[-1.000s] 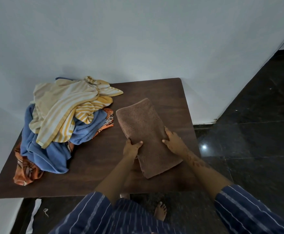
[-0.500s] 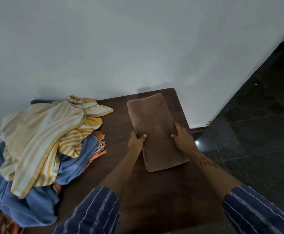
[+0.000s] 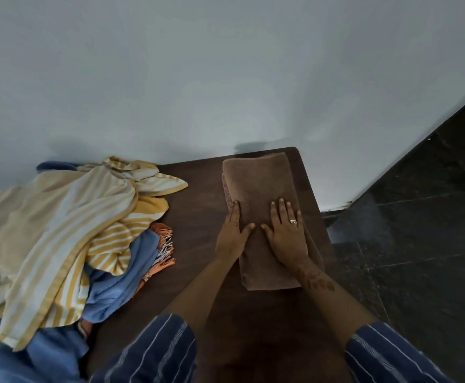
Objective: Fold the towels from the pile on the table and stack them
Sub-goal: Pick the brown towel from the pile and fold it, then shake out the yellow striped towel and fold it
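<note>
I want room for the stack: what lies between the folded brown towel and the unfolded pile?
In the head view, only bare dark table separates the brown towel from the pile.

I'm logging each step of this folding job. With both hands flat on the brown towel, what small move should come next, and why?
Probably lift both hands off and reach left to the pile. The brown towel already lies folded at the table's far right corner, with the left hand and right hand pressing it flat, while the striped, blue and orange towels remain unfolded.
</note>
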`<state>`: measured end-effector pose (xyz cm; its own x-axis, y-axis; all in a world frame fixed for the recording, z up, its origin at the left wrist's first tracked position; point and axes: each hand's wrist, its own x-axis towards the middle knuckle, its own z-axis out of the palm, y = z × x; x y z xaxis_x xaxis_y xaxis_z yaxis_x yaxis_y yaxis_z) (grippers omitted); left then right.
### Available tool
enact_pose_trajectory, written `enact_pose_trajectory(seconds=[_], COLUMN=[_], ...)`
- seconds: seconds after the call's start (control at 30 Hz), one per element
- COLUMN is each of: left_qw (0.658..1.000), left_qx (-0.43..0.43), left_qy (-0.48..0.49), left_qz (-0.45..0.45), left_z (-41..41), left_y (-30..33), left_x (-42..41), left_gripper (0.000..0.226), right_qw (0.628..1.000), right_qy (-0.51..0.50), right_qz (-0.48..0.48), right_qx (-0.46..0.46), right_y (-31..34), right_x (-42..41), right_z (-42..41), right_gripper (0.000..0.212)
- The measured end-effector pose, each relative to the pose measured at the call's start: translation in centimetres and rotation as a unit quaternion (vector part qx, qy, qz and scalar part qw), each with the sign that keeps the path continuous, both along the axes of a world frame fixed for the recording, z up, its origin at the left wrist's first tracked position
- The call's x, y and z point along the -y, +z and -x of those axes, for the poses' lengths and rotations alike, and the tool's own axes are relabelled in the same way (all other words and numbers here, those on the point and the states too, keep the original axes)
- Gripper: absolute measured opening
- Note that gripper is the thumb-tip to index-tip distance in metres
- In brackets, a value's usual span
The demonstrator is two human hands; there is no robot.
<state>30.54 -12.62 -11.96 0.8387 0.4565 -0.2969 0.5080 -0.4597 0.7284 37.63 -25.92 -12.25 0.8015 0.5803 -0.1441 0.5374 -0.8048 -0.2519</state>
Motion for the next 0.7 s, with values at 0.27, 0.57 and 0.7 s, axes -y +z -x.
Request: enact_pose_trajectory(seconds=[0.27, 0.57, 0.7], left_qw=[0.992, 0.991, 0.972], left_qx=[-0.065, -0.098, -0.069], left_qy=[0.112, 0.050, 0.176], left_qz=[-0.004, -0.080, -0.137], left_z=[6.1, 16.7, 21.0], left_y=[1.5, 2.2, 3.8], left_x=[5.0, 8.0, 3.9], left_gripper=[0.052, 0.024, 0.017], right_qw=[0.997, 0.984, 0.971], right_qy=[-0.001, 0.131, 0.203], right_qz=[-0.077, -0.087, -0.112], right_qx=[0.002, 0.087, 0.065], right_y=[2.6, 2.5, 3.9], right_x=[1.1, 0.9, -1.8], right_z=[4.4, 14.2, 16.6], right_gripper=[0.063, 0.040, 0.044])
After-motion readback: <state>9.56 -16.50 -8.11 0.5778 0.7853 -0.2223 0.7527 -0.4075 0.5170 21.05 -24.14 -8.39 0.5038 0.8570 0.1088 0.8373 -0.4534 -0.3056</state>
